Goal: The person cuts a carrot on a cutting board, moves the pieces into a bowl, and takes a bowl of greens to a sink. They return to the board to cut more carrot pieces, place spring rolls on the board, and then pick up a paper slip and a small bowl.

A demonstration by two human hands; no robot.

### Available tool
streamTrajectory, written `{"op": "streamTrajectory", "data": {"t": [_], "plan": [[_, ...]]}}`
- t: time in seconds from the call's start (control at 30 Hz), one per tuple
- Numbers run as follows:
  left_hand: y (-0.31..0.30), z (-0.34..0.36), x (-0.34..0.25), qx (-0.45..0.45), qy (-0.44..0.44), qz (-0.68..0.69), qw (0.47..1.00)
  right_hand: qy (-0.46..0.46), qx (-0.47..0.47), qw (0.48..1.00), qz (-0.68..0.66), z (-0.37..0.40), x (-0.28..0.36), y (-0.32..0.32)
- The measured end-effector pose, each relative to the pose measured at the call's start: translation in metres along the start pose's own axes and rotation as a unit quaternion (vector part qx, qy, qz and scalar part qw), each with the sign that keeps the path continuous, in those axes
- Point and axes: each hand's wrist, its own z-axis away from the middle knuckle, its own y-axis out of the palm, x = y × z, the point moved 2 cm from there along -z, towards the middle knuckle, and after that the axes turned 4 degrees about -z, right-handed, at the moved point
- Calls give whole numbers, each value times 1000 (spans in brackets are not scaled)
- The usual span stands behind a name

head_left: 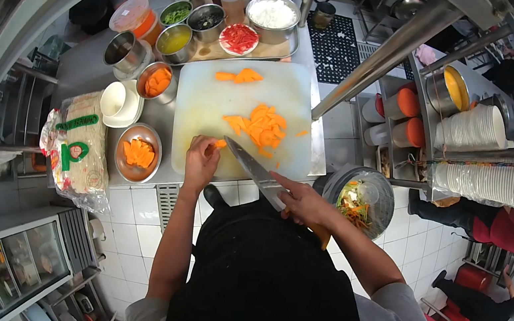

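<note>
Just left of the frame's centre, our left hand [202, 161] pinches an orange piece [220, 144] at the white board [209, 102]. Our right hand [305, 203], right of centre, grips the knife [256, 172]; orange slices [265, 128] lie heaped above centre.
</note>
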Motion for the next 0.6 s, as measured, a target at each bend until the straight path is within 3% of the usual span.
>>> {"op": "streamTrajectory", "data": {"t": [0.1, 0.27, 0.4, 0.47, 0.6], "plan": [[0, 0, 0, 7, -6, 4, 1000, -25, -5, 1000, -12, -7, -7, 4], [0, 1, -2, -9, 5, 5, 1000, -23, 71, 980, -186, -18, -22, 1], [0, 2, -1, -21, 22, 1, 1000, -25, 54, 978, -202, -7, -18, -5], [0, 1, -1, -18, 21, -2, 1000, -40, -37, 998, -28, 0, -6, -5], [0, 4, -3, -18, 23, 0, 1000, -105, -56, 990, 69, 1, 0, -1]]}}
